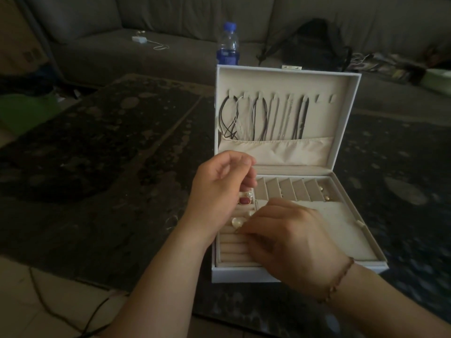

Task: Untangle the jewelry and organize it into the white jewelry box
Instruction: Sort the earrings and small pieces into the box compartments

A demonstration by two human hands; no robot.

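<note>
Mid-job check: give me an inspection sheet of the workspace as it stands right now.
Surface: dark patterned table.
Job's things: white jewelry box open; necklaces hang in the lid; red stone piece and pearl piece on the ring rolls.
Clutter: water bottle behind the box.
Grippers: left hand curled over the box, contents unclear; right hand fingers down on the ring rolls.
Cables: dark cable on the floor.
Surroundings: grey sofa, black bag.

White jewelry box (pixel 346 167) open at frame centre, lid upright, necklaces (pixel 263 118) hung inside lid. Left hand (pixel 219 191) raised over ring rolls (pixel 231 247), fingers curled. Right hand (pixel 288 242) pressed low on rolls beside pearl earring (pixel 237 222). Water bottle (pixel 228 43) behind lid.
</note>
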